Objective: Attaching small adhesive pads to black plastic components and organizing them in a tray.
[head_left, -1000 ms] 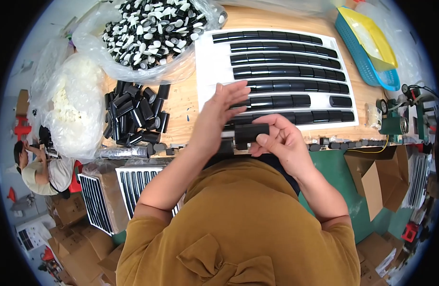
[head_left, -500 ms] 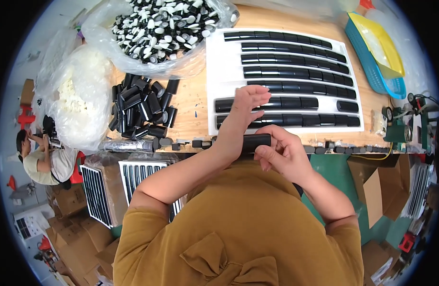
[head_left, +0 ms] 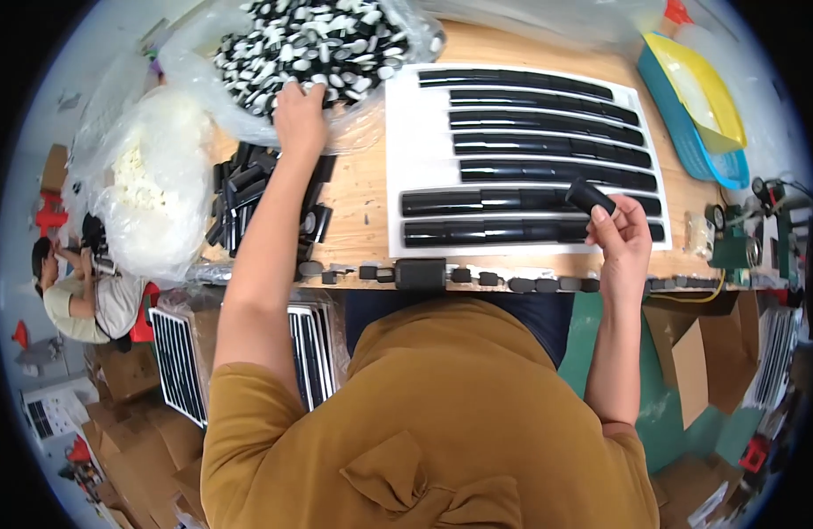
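My right hand (head_left: 625,231) pinches a short black cylinder (head_left: 591,197) between thumb and fingers, tilted just above the near rows of a white tray (head_left: 421,141). Rows of similar black cylinders (head_left: 548,145) lie end to end in that tray; my hand hides part of the two nearest rows. At the far left, my left hand (head_left: 301,119) reaches to the near edge of a heap of small black and white pieces (head_left: 336,40) in a clear plastic bag (head_left: 190,75). Its thumb and finger are apart over the pieces; the other fingers are partly hidden.
Loose black cylinders (head_left: 243,189) are piled beside my left forearm. Left of them stands a clear bag of cream-coloured pieces (head_left: 146,176). A blue basket (head_left: 680,132) with a yellow one (head_left: 706,97) sits far right. Black blocks (head_left: 420,274) line the table's front edge.
My left hand has gone from above the tray's near edge to the heap at far left. My right hand has moved right and forward with the black cylinder, now over the tray's near rows.
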The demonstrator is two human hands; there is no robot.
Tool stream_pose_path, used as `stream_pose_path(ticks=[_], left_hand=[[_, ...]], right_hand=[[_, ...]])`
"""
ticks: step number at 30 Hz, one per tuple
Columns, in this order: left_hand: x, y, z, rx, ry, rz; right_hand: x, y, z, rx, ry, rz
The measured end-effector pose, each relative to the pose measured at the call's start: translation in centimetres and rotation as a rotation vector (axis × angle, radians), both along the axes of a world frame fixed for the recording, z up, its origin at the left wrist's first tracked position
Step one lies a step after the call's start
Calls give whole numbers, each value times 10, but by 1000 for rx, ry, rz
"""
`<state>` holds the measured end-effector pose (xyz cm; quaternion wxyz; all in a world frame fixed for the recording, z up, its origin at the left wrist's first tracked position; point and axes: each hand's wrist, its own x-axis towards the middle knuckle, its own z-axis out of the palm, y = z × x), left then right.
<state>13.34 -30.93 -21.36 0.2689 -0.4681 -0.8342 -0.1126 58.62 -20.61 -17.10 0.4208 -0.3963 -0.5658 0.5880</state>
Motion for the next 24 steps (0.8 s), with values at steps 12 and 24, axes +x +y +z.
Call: stream_pose_path(ticks=[12, 24], left_hand=[[64, 13, 17, 547, -797, -238], [164, -19, 42, 646, -1767, -403]], right_hand=[[39, 68, -51, 90, -455, -186], [51, 71, -62, 738, -897, -425]])
